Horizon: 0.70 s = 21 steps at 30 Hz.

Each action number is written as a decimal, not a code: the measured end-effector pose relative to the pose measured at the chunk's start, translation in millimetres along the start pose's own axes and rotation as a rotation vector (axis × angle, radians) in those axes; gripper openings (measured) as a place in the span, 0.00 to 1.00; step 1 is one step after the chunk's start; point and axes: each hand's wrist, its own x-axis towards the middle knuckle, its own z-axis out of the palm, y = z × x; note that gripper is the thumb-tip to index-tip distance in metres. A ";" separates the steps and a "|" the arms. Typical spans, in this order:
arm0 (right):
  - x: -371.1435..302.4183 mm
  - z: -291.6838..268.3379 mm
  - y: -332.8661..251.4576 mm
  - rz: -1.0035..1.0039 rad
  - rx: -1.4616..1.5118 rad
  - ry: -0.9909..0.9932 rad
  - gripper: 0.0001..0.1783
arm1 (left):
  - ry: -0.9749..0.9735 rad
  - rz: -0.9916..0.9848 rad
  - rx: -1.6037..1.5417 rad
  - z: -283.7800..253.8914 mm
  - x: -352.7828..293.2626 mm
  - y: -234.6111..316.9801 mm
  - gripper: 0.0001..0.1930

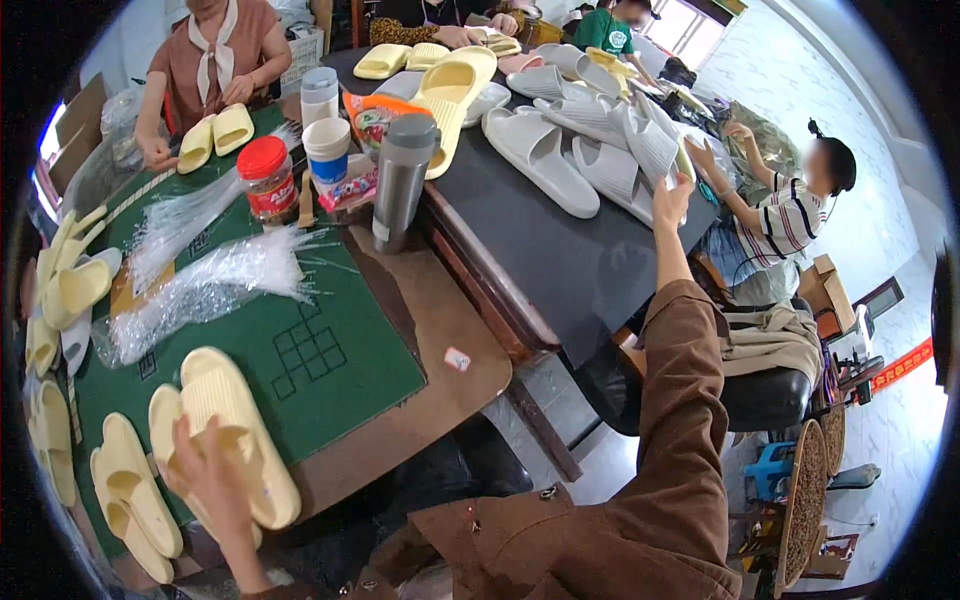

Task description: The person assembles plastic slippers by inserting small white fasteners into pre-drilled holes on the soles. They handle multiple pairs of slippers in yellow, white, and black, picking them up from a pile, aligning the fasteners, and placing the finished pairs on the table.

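Observation:
At the lower left, my left hand [215,480] rests with fingers spread over the straps of a pair of pale yellow slippers [228,400] at the green table's near edge. Another yellow pair [130,485] lies just left of it. My right arm stretches far out to the dark table. There my right hand [672,203] has its fingers closed on the near end of a grey slipper [650,140], which stands tilted against a pile of others. A loose grey slipper [540,160] lies left of that pile. The fingertips' exact grip is partly hidden.
On the green table [350,350] lie bundles of clear plastic strips [215,285], with a red-lidded jar [267,180], paper cups [327,150] and a steel tumbler [405,180] beyond. More yellow slippers [75,290] line the left edge. Several people sit around; a black chair [770,375] stands right.

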 end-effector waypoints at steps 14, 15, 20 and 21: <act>-32.3 -101.2 -124.9 -0.147 0.116 -0.535 0.17 | -0.008 -0.001 0.089 0.6 -2.6 -85.3 0.30; -52.2 -108.9 -132.9 -0.159 0.063 -0.561 0.17 | -0.023 -0.020 0.092 -4.7 -3.8 -82.2 0.30; -121.7 -150.6 -161.6 -0.353 0.061 -0.668 0.14 | -0.030 -0.006 0.079 -7.7 2.0 -77.1 0.29; -131.9 -153.8 -170.6 -0.393 0.036 -0.710 0.12 | -0.027 -0.006 0.085 -8.3 -1.3 -79.1 0.30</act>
